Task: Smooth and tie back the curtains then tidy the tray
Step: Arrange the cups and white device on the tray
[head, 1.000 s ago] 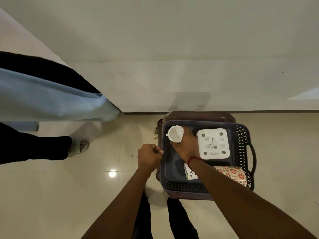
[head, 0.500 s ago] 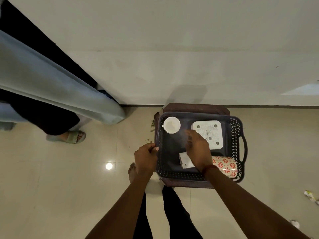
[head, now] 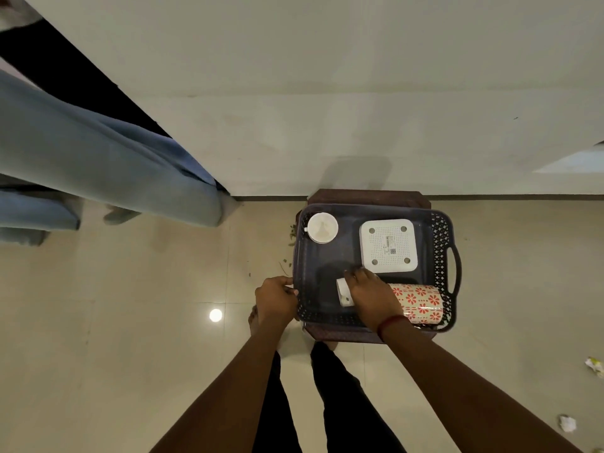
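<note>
We see the left hand (head: 276, 297) gripping the dark perforated plastic tray's (head: 442, 238) left rim; the right hand (head: 371, 294) covers a small white box (head: 342, 291), grip unclear. White cup (head: 322, 227), white square device (head: 388, 246), floral mug (head: 420, 302) crowd around.

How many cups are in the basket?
2. A white cup stands in the far left corner; a flowered cup lies on its side near right, partly behind the right hand.

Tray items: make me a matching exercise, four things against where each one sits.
Things:
1. white cup
2. white square device
3. floral mug
4. left hand

Places:
A. lying on its side, tray's near right corner
B. on the tray's left rim
C. tray's far left corner
D. tray's far right part

Pairs: 1-C, 2-D, 3-A, 4-B
</note>
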